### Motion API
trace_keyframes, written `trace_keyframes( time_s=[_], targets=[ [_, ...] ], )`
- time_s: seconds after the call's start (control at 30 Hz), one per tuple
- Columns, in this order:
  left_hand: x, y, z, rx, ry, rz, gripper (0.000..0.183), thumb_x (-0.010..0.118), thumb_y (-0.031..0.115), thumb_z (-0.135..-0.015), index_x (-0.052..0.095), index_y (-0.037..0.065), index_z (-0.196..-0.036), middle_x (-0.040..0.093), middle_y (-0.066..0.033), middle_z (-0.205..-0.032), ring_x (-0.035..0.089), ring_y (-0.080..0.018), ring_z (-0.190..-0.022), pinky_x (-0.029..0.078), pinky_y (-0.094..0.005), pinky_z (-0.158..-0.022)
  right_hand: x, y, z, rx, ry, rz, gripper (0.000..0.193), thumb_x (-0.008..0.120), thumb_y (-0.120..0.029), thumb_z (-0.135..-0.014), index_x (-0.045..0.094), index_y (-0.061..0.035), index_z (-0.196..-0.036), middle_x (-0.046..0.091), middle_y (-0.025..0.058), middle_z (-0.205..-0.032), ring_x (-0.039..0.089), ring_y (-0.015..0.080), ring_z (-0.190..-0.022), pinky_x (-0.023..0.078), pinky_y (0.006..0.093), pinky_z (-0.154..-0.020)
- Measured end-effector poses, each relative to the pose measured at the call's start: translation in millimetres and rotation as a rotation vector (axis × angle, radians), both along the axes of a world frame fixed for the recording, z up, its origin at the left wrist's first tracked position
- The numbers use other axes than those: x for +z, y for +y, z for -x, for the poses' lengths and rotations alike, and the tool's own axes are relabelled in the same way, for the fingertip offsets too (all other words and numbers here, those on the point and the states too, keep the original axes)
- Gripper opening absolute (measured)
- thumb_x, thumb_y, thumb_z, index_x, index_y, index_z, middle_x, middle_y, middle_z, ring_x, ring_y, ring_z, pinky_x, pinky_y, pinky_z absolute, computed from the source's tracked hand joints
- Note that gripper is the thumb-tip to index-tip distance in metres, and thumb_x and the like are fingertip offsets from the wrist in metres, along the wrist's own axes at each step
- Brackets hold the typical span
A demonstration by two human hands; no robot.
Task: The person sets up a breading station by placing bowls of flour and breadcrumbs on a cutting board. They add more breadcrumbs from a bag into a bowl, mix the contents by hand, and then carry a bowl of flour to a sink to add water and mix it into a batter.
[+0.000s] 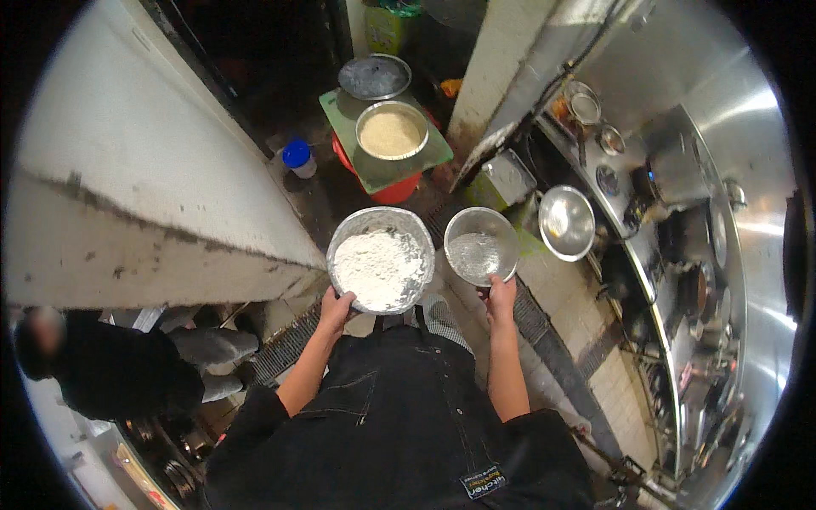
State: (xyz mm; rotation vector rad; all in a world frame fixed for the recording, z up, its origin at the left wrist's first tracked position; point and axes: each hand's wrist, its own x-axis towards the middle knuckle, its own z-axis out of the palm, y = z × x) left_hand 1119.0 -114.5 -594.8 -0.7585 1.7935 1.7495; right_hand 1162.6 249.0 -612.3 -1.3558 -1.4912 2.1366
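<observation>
My left hand [337, 310] grips the near-left rim of a wide metal bowl [416, 228], held up in front of my apron. A mound of white flour-like powder [376, 265] fills much of it, with some smeared on the inner wall. In my right hand [500, 297] is a smaller round metal bowl [503, 226], gripped at its near rim. A thin greyish-white dusting lies over its bottom. The two vessels are side by side with a narrow gap between them. Most of my fingers are hidden beneath the rims.
Ahead, a green board [342, 129] on a red tub [395, 191] bears a bowl of beige grains [391, 132] and a darker basin [374, 78]. A blue-lidded container [297, 154] stands left. Right are a metal bowl [566, 223] and a stove counter [636, 280]. A person [119, 365] is lower left.
</observation>
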Motion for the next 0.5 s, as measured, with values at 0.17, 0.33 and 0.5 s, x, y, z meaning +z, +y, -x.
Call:
trace_keyframes(
  time_s=[0.17,0.33,0.5],
  targets=[
    [-41.9,-28.4,70.1,0.265,0.085,-0.098,0.057,0.06,0.01,-0.084,0.042,0.001,-0.138,0.059,-0.0168,-0.126,0.065,-0.0297,-0.106,0.056,-0.0418,-0.078,-44.2,-10.1,137.0,0.191,0.063,-0.008,0.035,0.053,-0.003,-0.089,0.046,-0.0044,-0.124,0.063,0.013,-0.094,0.06,0.0189,-0.06,0.045,0.0299,-0.044],
    [-87.5,-43.9,147.9,0.433,0.09,-0.121,0.061,0.056,0.005,-0.083,0.038,0.001,-0.141,0.052,-0.0166,-0.132,0.058,-0.0316,-0.114,0.054,-0.0503,-0.084,-80.5,-46.6,300.0,0.399,0.049,-0.012,0.038,0.051,-0.001,-0.09,0.043,0.0025,-0.127,0.062,0.0155,-0.098,0.059,0.0192,-0.059,0.045,0.0295,-0.044],
    [-108.2,-55.9,202.7,0.566,0.119,-0.275,0.061,0.054,0.003,-0.082,0.035,-0.001,-0.141,0.052,-0.0189,-0.129,0.059,-0.0326,-0.112,0.056,-0.0514,-0.084,-152.1,-86.8,463.1,0.497,0.101,-0.138,0.035,0.052,-0.002,-0.087,0.048,0.0048,-0.121,0.062,0.0157,-0.09,0.058,0.0191,-0.055,0.044,0.0287,-0.044]
  ],
)
